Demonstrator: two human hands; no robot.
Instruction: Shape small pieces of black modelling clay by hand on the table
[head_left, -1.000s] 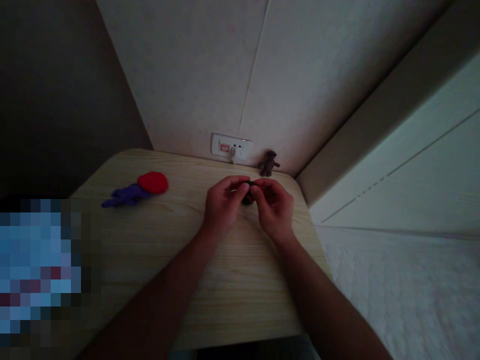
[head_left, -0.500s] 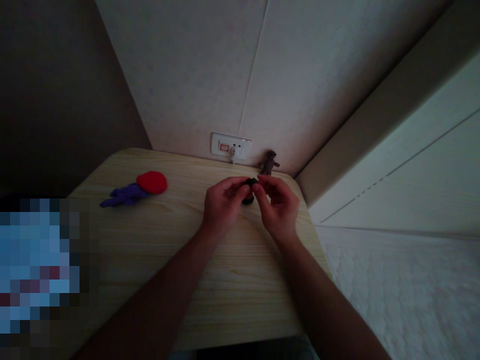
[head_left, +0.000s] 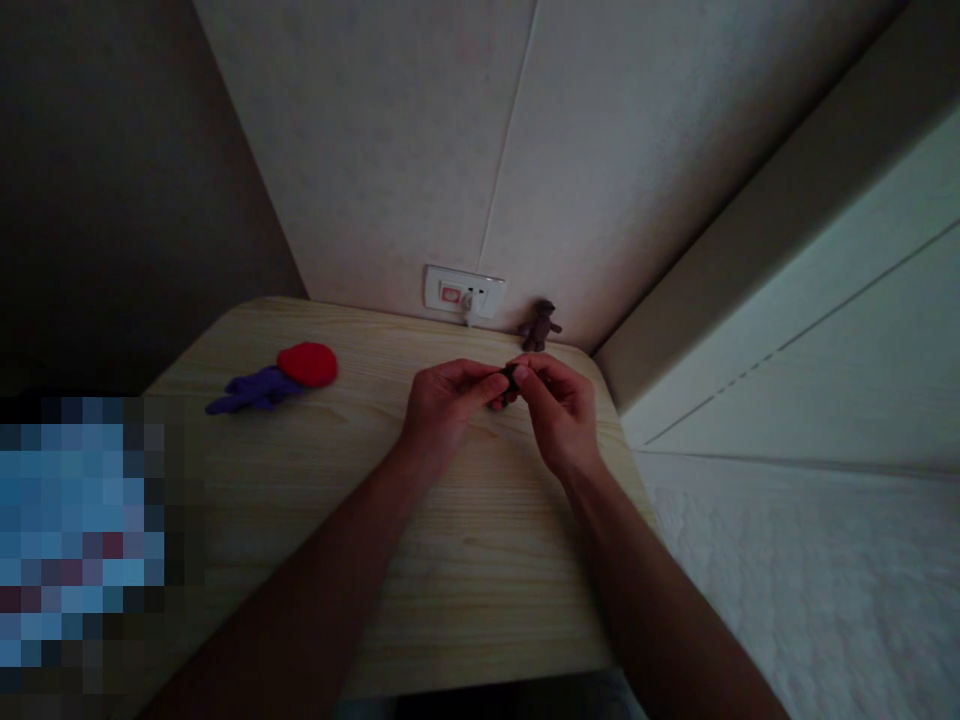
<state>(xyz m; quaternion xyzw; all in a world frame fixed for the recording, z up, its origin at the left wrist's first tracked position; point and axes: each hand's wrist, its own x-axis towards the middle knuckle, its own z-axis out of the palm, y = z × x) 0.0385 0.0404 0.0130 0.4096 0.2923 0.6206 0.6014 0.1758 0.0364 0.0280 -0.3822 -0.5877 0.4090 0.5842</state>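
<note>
Pinching a small dark piece point(head_left: 510, 372) between the fingertips of both hands, I have my left hand point(head_left: 446, 405) and right hand point(head_left: 564, 405) nearly touching around it. The tabletop point(head_left: 480, 560) stretches wider to the left of my left hand than to the right of my right, where its side edge runs near my forearm. Its far edge meets the wall just beyond my fingers; the near edge lies beneath my forearms. Ahead of my hands, the wall socket point(head_left: 487, 297) bears a red-framed mark too small for me to read. Beyond my right hand stands a brown figure point(head_left: 537, 328). Well left of my left hand, a red disc point(head_left: 307, 364) overlaps a purple piece point(head_left: 259, 387). My fingers hide much of the dark piece; pixelation blurs a blue patch point(head_left: 67, 500) farther left.
</note>
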